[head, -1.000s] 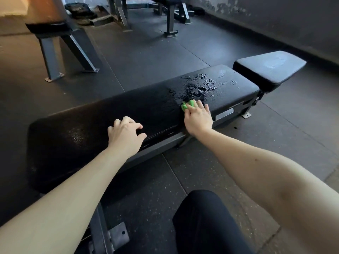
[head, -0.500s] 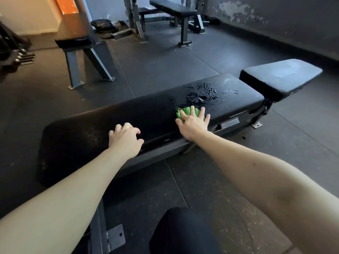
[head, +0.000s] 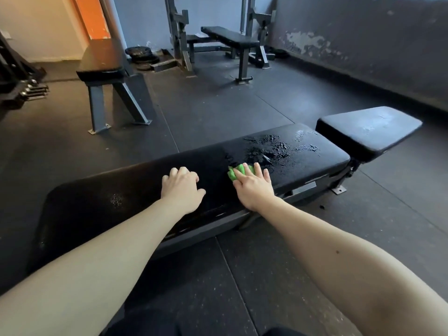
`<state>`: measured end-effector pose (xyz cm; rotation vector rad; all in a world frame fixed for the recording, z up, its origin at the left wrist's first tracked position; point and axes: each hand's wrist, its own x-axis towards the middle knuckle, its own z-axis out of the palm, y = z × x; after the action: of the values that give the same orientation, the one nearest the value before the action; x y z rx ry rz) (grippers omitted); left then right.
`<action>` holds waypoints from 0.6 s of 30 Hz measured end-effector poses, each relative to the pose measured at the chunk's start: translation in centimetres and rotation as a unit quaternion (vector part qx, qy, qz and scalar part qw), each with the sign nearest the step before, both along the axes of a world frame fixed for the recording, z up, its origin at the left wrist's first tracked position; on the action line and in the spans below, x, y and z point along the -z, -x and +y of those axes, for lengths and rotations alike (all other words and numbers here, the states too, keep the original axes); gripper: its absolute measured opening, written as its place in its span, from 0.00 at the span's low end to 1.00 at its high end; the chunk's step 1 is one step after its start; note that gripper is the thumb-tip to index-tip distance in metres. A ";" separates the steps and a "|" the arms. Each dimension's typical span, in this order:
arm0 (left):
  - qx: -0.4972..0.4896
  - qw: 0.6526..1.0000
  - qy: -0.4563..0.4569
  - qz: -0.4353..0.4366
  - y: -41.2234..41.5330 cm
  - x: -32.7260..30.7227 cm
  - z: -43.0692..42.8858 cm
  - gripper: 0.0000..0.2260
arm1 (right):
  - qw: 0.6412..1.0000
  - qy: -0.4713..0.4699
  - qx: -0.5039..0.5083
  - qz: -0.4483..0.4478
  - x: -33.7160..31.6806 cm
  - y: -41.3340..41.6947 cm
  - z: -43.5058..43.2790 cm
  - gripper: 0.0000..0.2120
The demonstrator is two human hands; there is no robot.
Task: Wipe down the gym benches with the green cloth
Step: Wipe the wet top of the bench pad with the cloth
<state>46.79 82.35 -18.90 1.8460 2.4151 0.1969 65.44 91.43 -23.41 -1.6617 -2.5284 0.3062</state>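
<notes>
A long black bench pad runs across in front of me, with a separate seat pad at its right end. A wet patch of droplets glistens on the right part of the long pad. My right hand presses the green cloth flat onto the pad at the near left edge of the wet patch, fingers spread and straight over it. Most of the cloth is hidden under the fingers. My left hand rests on the pad to the left with bent fingers, holding nothing.
A flat bench on grey steel legs stands at the back left. Another bench in a rack is at the back centre, with weight plates on the floor beside it. A dumbbell rack is far left. A wall runs along the right.
My right hand has slid the cloth a little farther onto the pad, toward the wet patch. My left hand stays put. My head has tilted up, showing more of the room.
</notes>
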 end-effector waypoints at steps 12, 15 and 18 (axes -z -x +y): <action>0.028 0.997 0.065 0.030 3.0 0.7 7.3 0.26 | 1.000 0.000 -0.030 -0.010 0.0 2.0 0.3 0.24; 0.036 0.996 0.074 0.023 3.2 0.6 7.8 0.27 | 0.998 0.032 0.054 -0.027 -0.3 2.6 2.9 0.24; 0.032 0.996 0.080 0.009 3.3 0.6 8.0 0.27 | 0.998 0.004 0.049 -0.030 -0.2 3.9 2.1 0.24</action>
<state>43.48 90.34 -19.50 1.8574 2.3049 -0.0178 61.54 93.50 -23.22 -1.8167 -2.4799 0.2635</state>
